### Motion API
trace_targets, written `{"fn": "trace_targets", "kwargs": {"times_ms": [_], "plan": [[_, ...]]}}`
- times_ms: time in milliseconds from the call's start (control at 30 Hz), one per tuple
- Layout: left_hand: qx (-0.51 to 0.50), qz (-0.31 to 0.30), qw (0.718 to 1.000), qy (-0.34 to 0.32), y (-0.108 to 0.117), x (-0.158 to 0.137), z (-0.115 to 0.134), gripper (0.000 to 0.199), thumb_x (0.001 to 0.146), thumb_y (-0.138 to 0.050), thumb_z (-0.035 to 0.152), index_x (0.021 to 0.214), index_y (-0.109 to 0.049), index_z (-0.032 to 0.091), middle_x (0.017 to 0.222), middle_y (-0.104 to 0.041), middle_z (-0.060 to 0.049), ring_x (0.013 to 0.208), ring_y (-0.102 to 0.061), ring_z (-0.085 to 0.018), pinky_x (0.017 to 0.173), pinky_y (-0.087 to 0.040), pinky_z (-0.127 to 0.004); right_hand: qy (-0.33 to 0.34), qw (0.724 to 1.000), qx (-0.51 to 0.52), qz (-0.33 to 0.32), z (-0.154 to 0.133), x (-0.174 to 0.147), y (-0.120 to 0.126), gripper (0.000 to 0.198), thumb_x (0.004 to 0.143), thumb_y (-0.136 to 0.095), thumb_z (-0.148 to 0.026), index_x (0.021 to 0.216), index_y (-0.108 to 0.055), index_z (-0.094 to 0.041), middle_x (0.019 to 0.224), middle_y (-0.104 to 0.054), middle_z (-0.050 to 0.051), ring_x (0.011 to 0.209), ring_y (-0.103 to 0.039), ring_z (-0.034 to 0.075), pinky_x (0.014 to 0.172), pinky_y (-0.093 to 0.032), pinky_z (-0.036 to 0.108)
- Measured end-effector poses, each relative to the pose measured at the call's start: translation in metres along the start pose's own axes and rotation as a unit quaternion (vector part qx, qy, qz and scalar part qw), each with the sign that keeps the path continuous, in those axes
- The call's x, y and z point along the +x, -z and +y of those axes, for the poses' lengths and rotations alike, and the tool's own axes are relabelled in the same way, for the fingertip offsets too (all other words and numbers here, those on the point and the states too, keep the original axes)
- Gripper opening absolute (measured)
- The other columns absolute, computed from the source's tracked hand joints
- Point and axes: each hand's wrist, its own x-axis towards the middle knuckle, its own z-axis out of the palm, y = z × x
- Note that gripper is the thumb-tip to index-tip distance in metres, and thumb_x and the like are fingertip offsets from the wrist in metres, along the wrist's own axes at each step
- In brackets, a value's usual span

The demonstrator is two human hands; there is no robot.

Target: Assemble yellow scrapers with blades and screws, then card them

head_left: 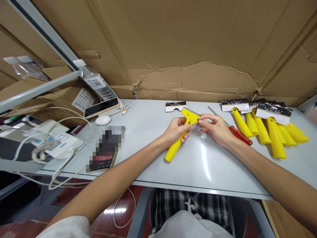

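My left hand (pixel 176 131) is closed around the neck of a yellow scraper (pixel 176 147). Its wide head with a thin metal blade points away from me, and the handle slants toward the table's front edge. At the right corner of that head, the thumb and fingers of my right hand (pixel 215 127) are pinched together. Whatever sits between those fingertips is too small to make out. A screwdriver (pixel 240 135) with a red handle lies just beyond my right wrist, its shaft pointing away to the left. Behind the scraper head lies a black-and-white header card (pixel 173 106).
Several yellow scraper handles with cards (pixel 276 138) lie at the right. On the left are a blurred phone (pixel 106 148), another phone (pixel 101 108), a white mouse (pixel 103 120), a water bottle (pixel 95 81) and tangled white cables (pixel 41 152). Cardboard (pixel 188 39) walls the back.
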Motion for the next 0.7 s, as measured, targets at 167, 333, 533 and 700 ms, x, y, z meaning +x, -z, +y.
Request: {"fn": "trace_targets", "kwargs": {"times_ms": [167, 333, 533, 700], "plan": [[0.001, -0.006, 1.000, -0.003, -0.0007, -0.0010, 0.0014, 0.028, 0.071, -0.079, 0.030, 0.085, -0.059, 0.017, 0.056, -0.053, 0.006, 0.037, -0.041, -0.005, 0.035, -0.031, -0.021, 0.006, 1.000, 0.000, -0.011, 0.0012, 0.0001, 0.0013, 0.057, 0.066, -0.091, -0.049, 0.103, -0.068, -0.012, 0.137, -0.054, 0.011, 0.097, -0.068, 0.016, 0.061, -0.058, 0.023], [0.017, -0.005, 1.000, -0.002, -0.0009, -0.0016, 0.0010, 0.026, 0.073, -0.076, 0.029, 0.089, -0.060, 0.016, 0.055, -0.053, 0.007, 0.036, -0.042, -0.006, 0.035, -0.032, -0.021, 0.017, 1.000, -0.005, -0.022, 0.0028, 0.0012, 0.0033, 0.056, 0.068, -0.090, -0.048, 0.102, -0.068, -0.010, 0.139, -0.053, 0.011, 0.096, -0.068, 0.015, 0.062, -0.059, 0.023], [0.035, -0.011, 0.999, -0.004, 0.0017, 0.0009, -0.0031, 0.026, 0.077, -0.076, 0.029, 0.092, -0.061, 0.015, 0.049, -0.052, 0.007, 0.034, -0.040, -0.006, 0.035, -0.031, -0.021, 0.007, 1.000, -0.017, -0.016, 0.0016, 0.0002, 0.0008, 0.060, 0.068, -0.090, -0.050, 0.105, -0.067, -0.009, 0.127, -0.059, 0.013, 0.093, -0.067, 0.015, 0.060, -0.059, 0.022], [0.043, -0.008, 0.999, 0.002, 0.0030, 0.0012, -0.0052, 0.023, 0.079, -0.073, 0.030, 0.092, -0.060, 0.016, 0.046, -0.051, 0.007, 0.034, -0.039, -0.007, 0.036, -0.031, -0.021, -0.001, 1.000, -0.018, -0.013, -0.0011, -0.0015, -0.0017, 0.063, 0.065, -0.090, -0.051, 0.105, -0.065, -0.010, 0.114, -0.063, 0.011, 0.092, -0.067, 0.015, 0.059, -0.059, 0.023]]}}
